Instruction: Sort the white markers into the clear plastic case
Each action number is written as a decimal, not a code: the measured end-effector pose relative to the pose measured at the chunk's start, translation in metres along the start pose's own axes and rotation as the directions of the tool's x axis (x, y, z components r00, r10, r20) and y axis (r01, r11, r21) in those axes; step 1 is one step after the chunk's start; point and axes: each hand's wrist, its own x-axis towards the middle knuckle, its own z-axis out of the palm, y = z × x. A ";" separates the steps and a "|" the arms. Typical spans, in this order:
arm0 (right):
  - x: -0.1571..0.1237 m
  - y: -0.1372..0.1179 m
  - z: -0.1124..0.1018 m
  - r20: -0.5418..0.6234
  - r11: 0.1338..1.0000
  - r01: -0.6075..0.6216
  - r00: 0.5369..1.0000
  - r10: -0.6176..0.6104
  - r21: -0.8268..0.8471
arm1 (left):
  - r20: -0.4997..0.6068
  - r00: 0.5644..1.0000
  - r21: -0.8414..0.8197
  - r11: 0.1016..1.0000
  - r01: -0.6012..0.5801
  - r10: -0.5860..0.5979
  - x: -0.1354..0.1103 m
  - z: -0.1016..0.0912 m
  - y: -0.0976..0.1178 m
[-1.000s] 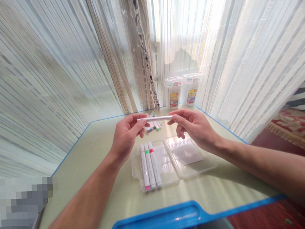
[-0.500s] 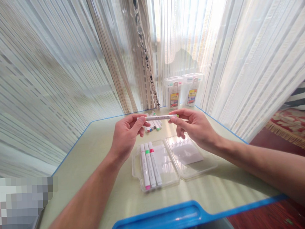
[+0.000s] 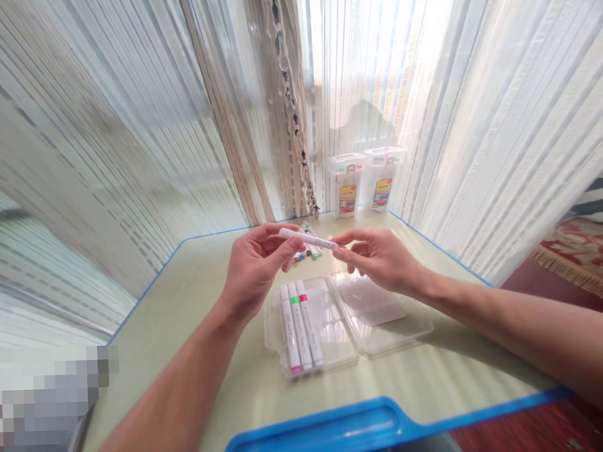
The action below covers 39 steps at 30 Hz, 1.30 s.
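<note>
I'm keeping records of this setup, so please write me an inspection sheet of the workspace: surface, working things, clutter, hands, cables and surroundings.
Surface: pale green tabletop with blue edging.
Working things: slim white marker pen held in the air; three white marker pens with coloured bands side by side in an open, transparent plastic case.
Clutter: loose white pens with coloured ends, partly hidden; two upright, transparent plastic boxes with yellow labels at the back.
Hands: left hand and right hand grip opposite ends of the pen.
Cables: nothing seen.
Surroundings: pale string curtains; black-and-clear bead strand; red patterned, fringed textile at right.
</note>
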 end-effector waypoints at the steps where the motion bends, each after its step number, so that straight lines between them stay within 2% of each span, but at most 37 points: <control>1: 0.000 0.001 0.000 0.011 0.999 0.013 1.000 -0.012 -0.032 | 0.031 1.000 -0.005 1.000 0.000 0.000 -0.001 0.000 0.000; 3: 0.000 0.002 0.000 0.031 0.991 0.065 0.998 -0.062 -0.115 | 0.082 0.997 -0.011 1.000 0.001 0.000 -0.002 -0.002 0.001; 5: -0.001 0.002 0.000 0.059 0.960 0.168 0.985 -0.159 -0.222 | 0.117 0.993 -0.021 1.000 0.008 -0.005 -0.003 -0.002 0.001; 9: -0.002 0.000 -0.001 0.139 0.827 0.398 0.917 -0.374 -0.397 | 0.187 0.982 -0.051 0.998 0.040 -0.029 -0.007 -0.004 0.002; 12: -0.003 0.000 -0.001 0.192 0.769 0.473 0.880 -0.434 -0.431 | 0.227 0.972 -0.045 0.996 0.074 -0.062 -0.008 -0.004 0.001; 17: -0.003 0.002 -0.001 0.225 0.721 0.530 0.846 -0.483 -0.446 | 0.297 0.945 0.001 0.990 0.142 -0.135 -0.009 -0.007 0.000; 22: -0.003 0.003 0.000 0.229 0.699 0.560 0.826 -0.516 -0.444 | 0.370 0.916 -0.018 0.985 0.172 -0.153 -0.009 -0.008 0.001; 37: -0.004 -0.001 0.001 0.236 0.696 0.571 0.819 -0.523 -0.435 | 0.389 0.905 0.012 0.983 0.183 -0.173 -0.012 -0.007 0.003; 39: -0.004 0.000 0.002 0.227 0.697 0.567 0.821 -0.524 -0.439 | 0.361 0.919 0.008 0.986 0.166 -0.158 -0.012 -0.005 0.003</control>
